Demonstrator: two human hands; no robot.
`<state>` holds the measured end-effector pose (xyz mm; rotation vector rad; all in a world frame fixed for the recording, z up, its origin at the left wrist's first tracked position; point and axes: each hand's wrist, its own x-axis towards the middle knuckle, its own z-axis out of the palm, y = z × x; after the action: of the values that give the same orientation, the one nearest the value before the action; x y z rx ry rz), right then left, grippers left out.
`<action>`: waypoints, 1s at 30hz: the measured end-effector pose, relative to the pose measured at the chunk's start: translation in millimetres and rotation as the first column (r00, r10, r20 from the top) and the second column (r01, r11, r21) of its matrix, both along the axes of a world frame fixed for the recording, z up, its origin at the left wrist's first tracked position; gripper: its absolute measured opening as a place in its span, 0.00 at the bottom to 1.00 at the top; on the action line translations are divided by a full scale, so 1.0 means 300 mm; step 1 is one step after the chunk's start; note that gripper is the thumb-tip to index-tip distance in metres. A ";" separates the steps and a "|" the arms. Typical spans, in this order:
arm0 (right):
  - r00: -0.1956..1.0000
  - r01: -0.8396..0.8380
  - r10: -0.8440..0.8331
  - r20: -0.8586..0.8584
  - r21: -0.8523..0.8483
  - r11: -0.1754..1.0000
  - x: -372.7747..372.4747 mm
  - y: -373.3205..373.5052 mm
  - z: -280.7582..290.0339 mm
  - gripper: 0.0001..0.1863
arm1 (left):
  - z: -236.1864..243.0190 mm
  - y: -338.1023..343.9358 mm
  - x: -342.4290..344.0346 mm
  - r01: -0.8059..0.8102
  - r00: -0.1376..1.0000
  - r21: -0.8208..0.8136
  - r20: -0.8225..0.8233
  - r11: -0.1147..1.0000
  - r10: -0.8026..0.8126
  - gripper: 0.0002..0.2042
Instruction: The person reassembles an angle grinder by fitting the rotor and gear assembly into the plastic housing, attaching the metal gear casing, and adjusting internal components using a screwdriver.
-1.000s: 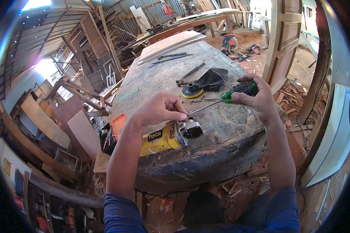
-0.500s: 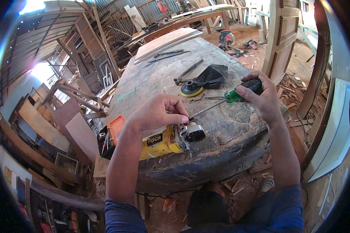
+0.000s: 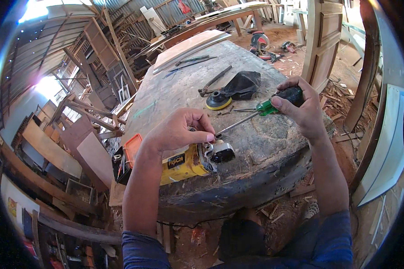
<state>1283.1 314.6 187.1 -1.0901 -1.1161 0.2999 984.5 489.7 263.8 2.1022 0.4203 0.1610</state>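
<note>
A yellow power tool [image 3: 182, 169] lies on its side near the worktable's front edge, its metal head [image 3: 223, 152] facing right. My left hand [image 3: 175, 130] reaches over it, thumb and fingers pinched together at the head; whatever small part they hold is hidden. In my right hand [image 3: 300, 110] is a screwdriver [image 3: 266, 108] with a green and black handle. Its shaft slants down to the left, and the tip meets the head beside my left fingertips. Just beyond lie a round sanding pad [image 3: 218, 101] with a yellow rim and a black dust bag [image 3: 243, 85].
Pliers-like tool [image 3: 214, 81] and a thin rod [image 3: 243, 110] rest on the worktable [image 3: 175, 96]. A box with an orange lid [image 3: 133, 147] sits by my left forearm. Boards [image 3: 188, 48] lie at the far end. A panelled door [image 3: 323, 45] stands at the right; a saw [image 3: 259, 42] is on the floor.
The whole view has shifted slightly. Both hands and the screwdriver keep nearly the same pose at the tool's head.
</note>
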 end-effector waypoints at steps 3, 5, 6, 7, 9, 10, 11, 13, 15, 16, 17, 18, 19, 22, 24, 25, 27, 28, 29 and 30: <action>1.000 -0.027 0.027 0.009 0.023 0.999 0.010 -0.005 -0.003 0.24 | 0.005 -0.004 0.002 0.004 1.000 0.002 -0.011 1.000 -0.004 0.07; 1.000 -0.021 0.021 0.009 0.016 1.000 0.007 -0.010 0.003 0.24 | 0.003 -0.004 0.001 -0.003 1.000 0.001 -0.015 1.000 0.003 0.07; 1.000 -0.017 0.017 0.009 0.009 1.000 0.004 -0.007 0.002 0.24 | -0.003 0.000 -0.001 -0.005 1.000 0.003 -0.021 1.000 0.005 0.07; 1.000 -0.021 0.021 0.007 0.008 1.000 0.003 -0.002 -0.002 0.24 | -0.007 0.003 -0.004 -0.007 1.000 0.005 -0.026 1.000 0.007 0.07; 0.999 0.009 -0.009 0.033 0.009 1.000 0.005 -0.002 -0.001 0.24 | -0.008 0.006 -0.003 -0.003 1.000 -0.003 -0.018 1.000 0.003 0.06; 0.999 0.009 -0.009 0.034 0.009 1.000 0.004 -0.005 0.001 0.24 | -0.007 0.006 -0.003 -0.001 1.000 -0.010 -0.012 1.000 0.000 0.06; 1.000 -0.021 0.021 -0.011 0.003 1.000 0.003 -0.007 0.002 0.24 | -0.005 0.004 -0.001 -0.001 1.000 -0.011 -0.011 1.000 0.001 0.06; 0.997 -0.051 0.051 -0.056 -0.003 0.999 0.003 -0.012 0.000 0.24 | 0.001 -0.002 0.005 0.002 1.000 -0.043 0.001 0.999 -0.002 0.06; 1.000 -0.019 0.019 0.005 0.008 1.000 0.002 -0.011 0.000 0.24 | 0.000 -0.004 -0.003 -0.005 1.000 -0.028 0.004 1.000 0.006 0.06; 1.000 -0.019 0.019 0.004 0.010 1.000 0.004 -0.010 0.001 0.24 | 0.000 -0.004 -0.005 -0.011 1.000 -0.015 0.008 1.000 0.011 0.06; 0.999 -0.012 0.012 0.040 0.008 1.000 0.005 -0.009 0.002 0.24 | 0.000 -0.003 -0.007 -0.012 1.000 -0.014 0.006 1.000 0.012 0.06; 0.997 -0.006 0.005 0.075 0.007 1.000 0.005 -0.007 0.002 0.24 | 0.001 -0.002 -0.008 -0.013 1.000 0.014 -0.010 1.000 0.013 0.06; 0.997 -0.007 0.007 0.073 0.007 1.000 0.004 -0.005 0.001 0.24 | 0.001 -0.001 -0.010 -0.013 1.000 0.041 -0.025 0.999 0.014 0.06; 0.994 -0.069 0.065 0.088 0.047 0.996 0.006 -0.008 0.001 0.23 | -0.005 0.022 -0.010 0.041 0.999 0.007 -0.013 0.999 -0.041 0.07; 0.989 -0.108 0.103 0.108 0.034 0.994 0.005 -0.012 0.003 0.21 | -0.005 0.023 -0.008 0.037 0.999 -0.058 -0.017 0.998 -0.038 0.07; 0.989 -0.109 0.105 0.108 0.033 0.994 0.007 -0.013 0.003 0.21 | -0.005 0.022 -0.008 0.034 0.999 -0.122 -0.020 0.992 -0.036 0.08; 0.979 -0.188 0.187 0.085 0.006 0.982 0.017 -0.011 0.000 0.20 | 0.004 0.004 -0.006 0.014 0.999 -0.104 -0.030 0.994 -0.017 0.09; 0.978 -0.190 0.189 0.085 0.006 0.982 0.020 -0.011 -0.002 0.20 | 0.006 -0.004 -0.005 -0.003 0.999 -0.085 -0.039 0.996 0.000 0.10; 0.961 -0.276 0.274 0.036 0.051 0.960 0.022 -0.014 -0.001 0.20 | 0.005 -0.007 -0.003 -0.005 0.999 -0.085 -0.037 0.996 0.001 0.10; 0.933 -0.357 0.359 -0.008 0.099 0.929 0.025 -0.016 -0.001 0.20 | 0.003 -0.009 0.000 -0.008 0.998 -0.057 -0.056 0.998 0.005 0.10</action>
<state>1290.6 309.8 186.8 -0.7903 -1.2919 0.5409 984.4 487.0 264.8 2.0526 0.4598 0.0933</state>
